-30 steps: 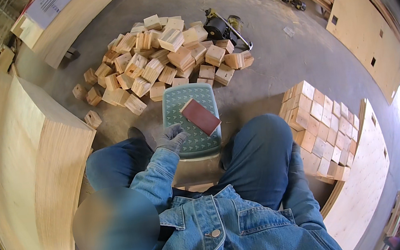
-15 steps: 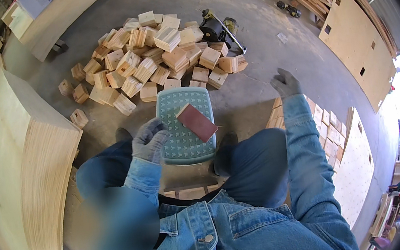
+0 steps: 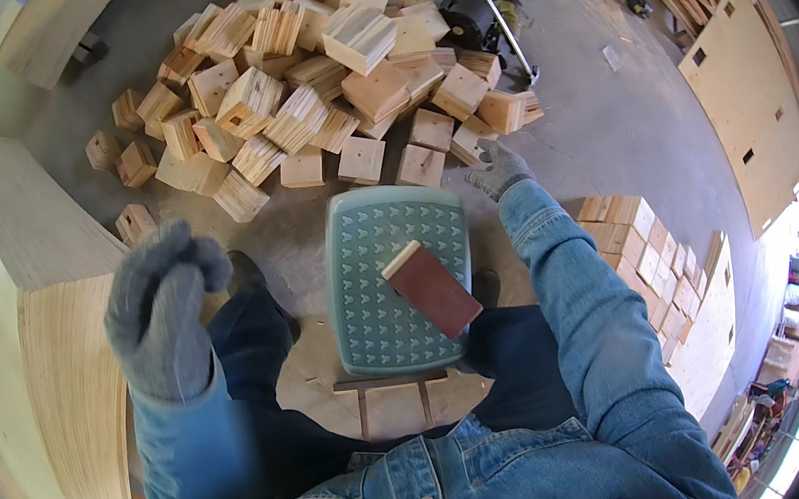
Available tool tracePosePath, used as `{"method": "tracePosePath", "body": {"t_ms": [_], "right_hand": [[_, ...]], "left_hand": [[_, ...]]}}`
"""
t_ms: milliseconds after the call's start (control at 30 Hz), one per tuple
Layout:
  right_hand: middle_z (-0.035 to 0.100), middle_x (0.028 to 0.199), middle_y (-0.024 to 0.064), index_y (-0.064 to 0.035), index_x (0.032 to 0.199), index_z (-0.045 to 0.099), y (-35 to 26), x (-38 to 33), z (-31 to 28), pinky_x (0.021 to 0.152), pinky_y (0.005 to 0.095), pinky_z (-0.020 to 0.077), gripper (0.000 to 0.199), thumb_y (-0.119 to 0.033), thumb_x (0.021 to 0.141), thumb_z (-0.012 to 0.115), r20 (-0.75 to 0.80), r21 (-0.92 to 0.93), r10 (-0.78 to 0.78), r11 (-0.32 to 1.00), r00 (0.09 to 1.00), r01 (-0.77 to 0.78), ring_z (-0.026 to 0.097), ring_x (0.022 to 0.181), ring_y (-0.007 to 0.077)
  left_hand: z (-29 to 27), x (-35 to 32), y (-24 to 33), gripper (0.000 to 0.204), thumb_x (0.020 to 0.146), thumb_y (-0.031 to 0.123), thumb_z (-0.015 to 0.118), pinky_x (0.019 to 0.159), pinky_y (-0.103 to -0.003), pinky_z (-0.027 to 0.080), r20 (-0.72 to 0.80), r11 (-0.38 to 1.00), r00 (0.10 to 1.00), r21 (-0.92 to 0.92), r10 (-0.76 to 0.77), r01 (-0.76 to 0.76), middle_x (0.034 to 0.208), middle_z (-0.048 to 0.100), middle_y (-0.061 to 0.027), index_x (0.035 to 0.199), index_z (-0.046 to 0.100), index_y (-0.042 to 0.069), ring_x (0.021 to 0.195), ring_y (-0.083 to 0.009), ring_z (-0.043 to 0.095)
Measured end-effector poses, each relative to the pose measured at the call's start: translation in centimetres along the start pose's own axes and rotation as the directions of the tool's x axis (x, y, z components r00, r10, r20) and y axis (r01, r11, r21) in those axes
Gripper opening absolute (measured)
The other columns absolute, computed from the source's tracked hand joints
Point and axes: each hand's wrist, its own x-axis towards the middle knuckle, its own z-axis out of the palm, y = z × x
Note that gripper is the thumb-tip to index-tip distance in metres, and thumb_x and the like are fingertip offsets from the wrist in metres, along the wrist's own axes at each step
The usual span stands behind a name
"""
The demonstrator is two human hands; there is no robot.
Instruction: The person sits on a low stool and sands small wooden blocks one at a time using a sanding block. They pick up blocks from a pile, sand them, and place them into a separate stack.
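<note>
A teal plastic stool [image 3: 359,341] with a studded top stands between my knees. On it lies a dark red flat block [image 3: 433,290] with a pale wooden end, apart from both hands. My right hand [image 3: 500,170], in a grey glove, reaches forward beyond the stool with its fingers apart, nearest to the front right edge of a heap of wooden blocks [image 3: 362,158]. It does not visibly grip any of them. My left hand [image 3: 161,316], also gloved, is raised at the left with its fingers curled in, and nothing shows in it.
A power tool [image 3: 480,17] with a metal bar sits right of the heap. Neatly stacked wooden blocks [image 3: 637,248] stand at the right, beside leaning plywood panels [image 3: 750,112]. A thick stack of boards [image 3: 70,394] rises close on the left.
My left hand has moved left and up, away from the stool. My right hand has swung inward toward the heap. The view has shifted, and the red block still lies on the stool.
</note>
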Motion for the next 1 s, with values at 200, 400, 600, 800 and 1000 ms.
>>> {"method": "tracePosePath", "body": {"t_ms": [200,400,600,800,1000], "right_hand": [[0.056,0.154,0.0221,-0.0060,0.157,0.048,-4.7,5.5,3.9,0.119,0.0418,0.0439,0.098,-0.042,0.076,0.090,0.165,-0.157,-0.185,0.965,0.969,0.211,0.057,0.140,0.0361],[0.055,0.155,0.0204,-0.0077,0.159,0.045,-10.8,8.1,5.5,0.119,0.0405,0.0444,0.103,-0.044,0.074,0.089,0.383,-0.268,-0.250,0.891,0.889,0.366,0.056,0.141,0.0359],[0.054,0.156,0.0215,-0.0042,0.155,0.049,-11.2,11.9,8.5,0.118,0.0418,0.0459,0.098,-0.044,0.075,0.088,0.471,-0.237,-0.265,0.881,0.841,0.410,0.056,0.141,0.0371],[0.061,0.148,0.0225,-0.0055,0.152,0.054,-12.3,13.7,11.0,0.114,0.0437,0.0491,0.086,-0.039,0.080,0.086,0.477,-0.243,-0.131,0.931,0.869,0.274,0.061,0.135,0.0374],[0.068,0.138,0.0200,-0.0091,0.148,0.060,-11.2,13.7,11.4,0.111,0.0430,0.0515,0.079,-0.038,0.079,0.085,0.448,-0.226,-0.202,0.917,0.871,0.329,0.065,0.129,0.0359]], "left_hand": [[0.9,-0.9,2.3,0.045,0.095,0.020,0.078,0.086,-0.034,0.062,-0.044,0.953,0.999,0.301,-0.017,0.029,0.108,0.075,-0.0158,0.132,0.066,-0.002,0.094,-0.0228,0.075],[1.4,0.9,1.9,0.053,0.097,0.042,0.075,0.073,-0.031,0.059,-0.069,0.903,0.997,0.426,-0.031,0.058,0.105,0.076,-0.0148,0.130,0.067,0.001,0.086,-0.0200,0.073],[-0.3,2.8,1.6,0.055,0.090,0.037,0.084,0.070,-0.034,0.058,0.102,0.850,0.980,0.518,-0.171,0.094,0.106,0.077,-0.0142,0.129,0.068,0.001,0.081,-0.0209,0.071],[3.1,4.6,1.3,0.052,0.090,0.029,0.079,0.082,-0.046,0.058,-0.111,0.903,0.964,0.339,-0.241,0.264,0.106,0.071,-0.0290,0.123,0.065,-0.008,0.089,-0.0369,0.072],[4.3,5.3,0.4,0.056,0.088,0.031,0.080,0.085,-0.046,0.057,-0.124,0.921,0.959,0.270,-0.255,0.280,0.106,0.072,-0.0284,0.126,0.065,-0.008,0.092,-0.0375,0.072]]}}
